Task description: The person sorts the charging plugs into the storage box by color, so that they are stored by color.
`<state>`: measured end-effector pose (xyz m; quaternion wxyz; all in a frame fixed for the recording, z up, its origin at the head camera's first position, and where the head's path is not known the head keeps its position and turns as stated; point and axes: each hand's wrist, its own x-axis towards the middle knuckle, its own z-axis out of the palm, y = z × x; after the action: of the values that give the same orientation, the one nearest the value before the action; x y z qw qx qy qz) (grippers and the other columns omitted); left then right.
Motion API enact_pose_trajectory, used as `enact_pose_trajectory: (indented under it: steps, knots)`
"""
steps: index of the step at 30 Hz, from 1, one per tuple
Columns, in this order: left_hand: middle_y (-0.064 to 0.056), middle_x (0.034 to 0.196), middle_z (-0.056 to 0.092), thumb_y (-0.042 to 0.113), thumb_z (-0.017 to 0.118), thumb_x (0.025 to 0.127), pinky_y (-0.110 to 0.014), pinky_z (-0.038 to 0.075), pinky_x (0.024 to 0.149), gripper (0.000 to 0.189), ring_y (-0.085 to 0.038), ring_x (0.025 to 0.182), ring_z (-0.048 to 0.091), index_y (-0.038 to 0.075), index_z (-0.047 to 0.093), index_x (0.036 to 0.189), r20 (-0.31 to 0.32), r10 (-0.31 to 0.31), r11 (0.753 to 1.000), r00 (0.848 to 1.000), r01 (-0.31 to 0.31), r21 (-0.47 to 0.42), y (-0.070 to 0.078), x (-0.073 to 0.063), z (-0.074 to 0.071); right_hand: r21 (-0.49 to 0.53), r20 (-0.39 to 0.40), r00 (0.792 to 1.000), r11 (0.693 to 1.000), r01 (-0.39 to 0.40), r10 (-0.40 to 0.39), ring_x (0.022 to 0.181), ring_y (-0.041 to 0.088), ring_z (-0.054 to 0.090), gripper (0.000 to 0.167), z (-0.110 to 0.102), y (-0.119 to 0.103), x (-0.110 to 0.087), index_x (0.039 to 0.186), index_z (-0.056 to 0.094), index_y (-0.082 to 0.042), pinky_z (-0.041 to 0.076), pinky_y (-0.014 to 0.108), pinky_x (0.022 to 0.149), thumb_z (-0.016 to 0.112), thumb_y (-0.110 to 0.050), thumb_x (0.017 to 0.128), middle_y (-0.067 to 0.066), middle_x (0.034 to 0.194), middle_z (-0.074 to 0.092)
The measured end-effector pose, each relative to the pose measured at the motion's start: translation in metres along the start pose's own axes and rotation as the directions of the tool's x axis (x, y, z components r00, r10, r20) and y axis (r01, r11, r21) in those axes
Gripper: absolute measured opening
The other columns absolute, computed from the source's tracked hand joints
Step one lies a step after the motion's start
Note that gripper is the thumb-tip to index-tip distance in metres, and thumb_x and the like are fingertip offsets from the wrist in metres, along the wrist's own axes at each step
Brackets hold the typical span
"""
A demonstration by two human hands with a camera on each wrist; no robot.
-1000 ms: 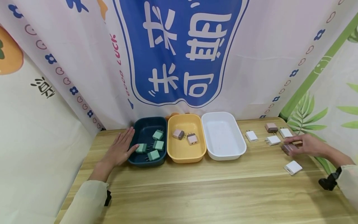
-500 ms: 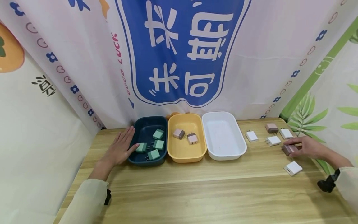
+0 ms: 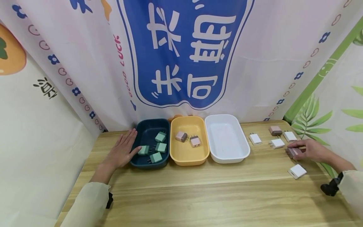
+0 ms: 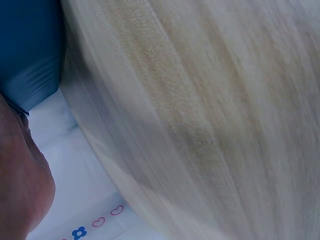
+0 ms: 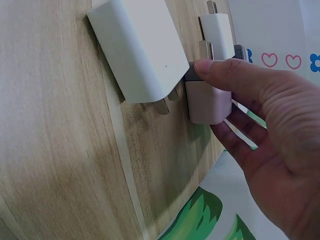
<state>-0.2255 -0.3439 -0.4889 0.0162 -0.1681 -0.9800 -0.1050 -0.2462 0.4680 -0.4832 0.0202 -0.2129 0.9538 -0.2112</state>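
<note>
Near the right edge of the wooden bench (image 3: 198,195), a person's right hand (image 3: 310,151) pinches a pink-and-brown plug adapter (image 5: 206,102), with four white adapters (image 3: 297,171) and one pink-and-brown neighbour (image 3: 275,130) close by. Toward the back left corner, the left hand (image 3: 121,150) lies straight-fingered against a dark blue tray (image 3: 150,126) (its thumb crosses the rim). Beside that tray, which carries four green adapters (image 3: 156,157), a yellow tray (image 3: 189,157) with two pink-and-brown adapters (image 3: 181,136) and a white tray (image 3: 227,138) line the back edge.

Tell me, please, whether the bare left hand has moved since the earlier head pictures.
No: against the back-left corner of the pale wooden table, the bare left hand keeps its place at the dark blue rectangular tray.
</note>
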Motion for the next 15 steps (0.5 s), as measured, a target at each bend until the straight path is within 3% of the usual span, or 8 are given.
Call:
enact_pose_trajectory:
  steps: [10,15]
  knots:
    - [-0.018,0.178,0.004,0.055,0.036,0.113,-0.062,0.004,0.131,0.083,-0.039,0.164,0.003,0.001,0.008,0.169,0.049,-0.029,0.999,0.998,0.028,0.035,0.0028,0.0010,-0.0037,0.031,0.010,0.999,0.999,-0.031,0.030,0.086,-0.005,0.059,0.044,0.0009,-0.0018,-0.0004,0.116,0.079,-0.001,0.053,0.022,0.068,0.095,-0.013,0.077,0.026,0.119,0.074]
    - [-0.019,0.178,0.005,0.054,0.037,0.113,-0.062,0.004,0.130,0.083,-0.040,0.164,0.004,0.000,0.010,0.169,0.044,-0.026,0.999,0.999,0.024,0.040,0.0028,0.0008,-0.0040,0.058,0.032,0.996,0.994,-0.088,0.086,0.082,-0.002,0.060,0.048,-0.0025,-0.0061,0.0022,0.122,0.076,0.003,0.054,0.023,0.065,0.093,-0.016,0.081,0.024,0.113,0.075]
